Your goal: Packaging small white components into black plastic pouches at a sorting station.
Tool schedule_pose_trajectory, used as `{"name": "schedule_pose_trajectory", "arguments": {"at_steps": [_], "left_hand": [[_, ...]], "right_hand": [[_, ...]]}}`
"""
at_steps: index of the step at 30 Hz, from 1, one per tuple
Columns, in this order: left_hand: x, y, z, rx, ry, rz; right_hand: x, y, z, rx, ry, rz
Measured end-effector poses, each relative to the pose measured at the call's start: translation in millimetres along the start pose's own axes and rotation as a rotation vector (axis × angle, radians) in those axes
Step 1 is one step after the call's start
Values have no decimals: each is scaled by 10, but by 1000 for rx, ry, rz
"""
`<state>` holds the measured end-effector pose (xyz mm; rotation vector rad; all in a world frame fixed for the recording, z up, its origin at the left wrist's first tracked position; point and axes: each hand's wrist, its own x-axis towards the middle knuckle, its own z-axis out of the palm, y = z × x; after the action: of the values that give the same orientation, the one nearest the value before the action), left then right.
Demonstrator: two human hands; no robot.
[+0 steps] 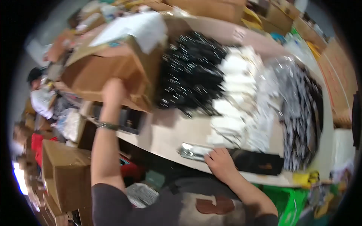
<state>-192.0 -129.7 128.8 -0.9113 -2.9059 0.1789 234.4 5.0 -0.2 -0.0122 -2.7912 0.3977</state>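
Note:
My left hand (114, 88) reaches into a tilted, open cardboard box (150, 71) on the left of the table; the box's shadow and blur hide its fingers. At the table's front edge my right hand (219, 162) has its fingers bent over the end of a long packet in clear, shiny plastic (191, 150). Touching that hand's right side lies a flat black box (260, 162). Beyond my right hand are rows of white bundles (235, 101), with a heap of black, glossy plastic-wrapped pieces (192, 71) to their left.
Grey and black plastic-wrapped strips (299, 116) lie along the table's right side. A black case (130, 120) sits under the tilted box. Another cardboard box (71, 177) stands at lower left. A green crate (288, 203) is below the table's front edge. Another person (40, 96) is at far left.

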Motion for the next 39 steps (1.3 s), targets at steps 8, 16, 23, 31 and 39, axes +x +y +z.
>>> {"name": "schedule_pose_trajectory", "arguments": {"at_steps": [8, 16, 23, 31, 39], "left_hand": [[-15, 222, 142, -73, 54, 166], [-235, 128, 228, -576, 458, -25], [-1606, 421, 1171, -1450, -370, 236], [-1793, 1085, 944, -945, -533, 358], [-2044, 1837, 924, -718, -168, 293]], "right_hand": [[-197, 122, 86, 198, -36, 143], [-305, 116, -43, 112, 160, 69], [-441, 151, -243, 138, -6, 182], [-491, 144, -138, 125, 29, 131], [-393, -23, -226, 108, 1, 313]]}}
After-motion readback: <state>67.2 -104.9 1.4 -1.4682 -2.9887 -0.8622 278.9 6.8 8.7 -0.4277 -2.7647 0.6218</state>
